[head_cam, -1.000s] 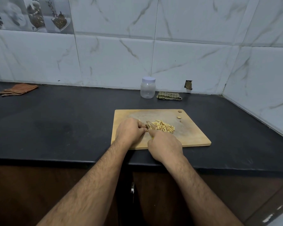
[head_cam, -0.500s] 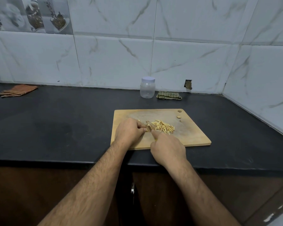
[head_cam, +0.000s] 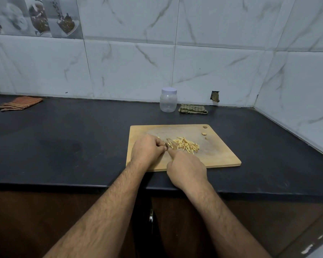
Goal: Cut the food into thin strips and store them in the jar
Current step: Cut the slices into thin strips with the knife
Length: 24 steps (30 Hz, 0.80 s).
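Since the earlier frames almost nothing has shifted: my right hand (head_cam: 186, 168) has drawn back a touch toward the near edge of the cutting board (head_cam: 222, 155) and turned slightly, and my left hand (head_cam: 147, 150) has stayed put on the board's left half. To me that reads as one more stroke in the middle of slicing, not the end of it.

From the head view, my left hand is curled, fingertips pinching down what is left of the food at the pile's left end. My right hand is clenched around the knife (head_cam: 168, 146), of which only a short dark bit of blade shows between my two hands (the handle is hidden in my fist). The pale cut strips (head_cam: 186, 145) lie heaped just right of the blade, near the middle of the board. Two small offcuts (head_cam: 204, 133) sit toward the far right corner, by the hanging hole.

The jar (head_cam: 168, 100) stands at the back of the counter (head_cam: 63, 142) against the tiled wall, lid on and looking empty, well apart from the board, so storing is not yet begun. A green cloth (head_cam: 193, 109) lies just beside it; an orange cloth (head_cam: 20, 103) is far left.

The board's near edge sits close to the counter's front lip, so my wrists overhang it. Dark bare counter runs between board and jar.
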Motion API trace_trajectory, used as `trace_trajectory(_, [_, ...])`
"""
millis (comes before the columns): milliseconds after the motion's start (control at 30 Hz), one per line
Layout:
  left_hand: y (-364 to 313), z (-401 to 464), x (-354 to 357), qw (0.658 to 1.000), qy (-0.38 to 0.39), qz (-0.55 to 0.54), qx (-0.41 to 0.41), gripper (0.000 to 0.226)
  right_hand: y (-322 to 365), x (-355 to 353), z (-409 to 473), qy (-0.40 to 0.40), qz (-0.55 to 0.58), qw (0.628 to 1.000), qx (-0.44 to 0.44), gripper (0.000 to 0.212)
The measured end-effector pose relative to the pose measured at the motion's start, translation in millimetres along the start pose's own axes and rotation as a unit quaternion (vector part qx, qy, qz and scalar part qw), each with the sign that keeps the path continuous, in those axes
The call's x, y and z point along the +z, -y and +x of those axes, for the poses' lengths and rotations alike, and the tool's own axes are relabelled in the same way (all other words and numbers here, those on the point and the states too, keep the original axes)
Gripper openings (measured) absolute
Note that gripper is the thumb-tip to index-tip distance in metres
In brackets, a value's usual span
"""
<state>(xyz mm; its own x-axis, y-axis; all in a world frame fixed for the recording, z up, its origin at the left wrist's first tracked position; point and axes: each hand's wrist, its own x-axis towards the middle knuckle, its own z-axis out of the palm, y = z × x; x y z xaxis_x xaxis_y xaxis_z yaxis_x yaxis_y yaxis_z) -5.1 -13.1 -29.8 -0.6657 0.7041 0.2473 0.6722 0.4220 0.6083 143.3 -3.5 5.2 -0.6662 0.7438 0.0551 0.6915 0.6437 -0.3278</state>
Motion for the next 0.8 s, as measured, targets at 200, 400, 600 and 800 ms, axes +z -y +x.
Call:
trace_trajectory(200, [-1, 0, 0, 1.000, 0.002, 0.011, 0.000, 0.009, 1, 2, -5, -0.002, -0.020, 1.000, -0.005, 0.053])
trace_trajectory(400, [-3, -1, 0, 1.000, 0.000, 0.021, 0.008, 0.011, -5, -2, -13, 0.007, -0.007, 1.000, 0.005, 0.057])
trace_trajectory(600, [-3, -3, 0, 1.000, -0.008, 0.021, 0.010, 0.010, -3, -1, -8, 0.002, 0.003, 1.000, 0.008, 0.056])
trace_trajectory(800, [-3, -3, -1, 1.000, -0.009, 0.024, 0.013, 0.011, -6, 0, -9, -0.010, -0.003, 1.000, 0.011, 0.053])
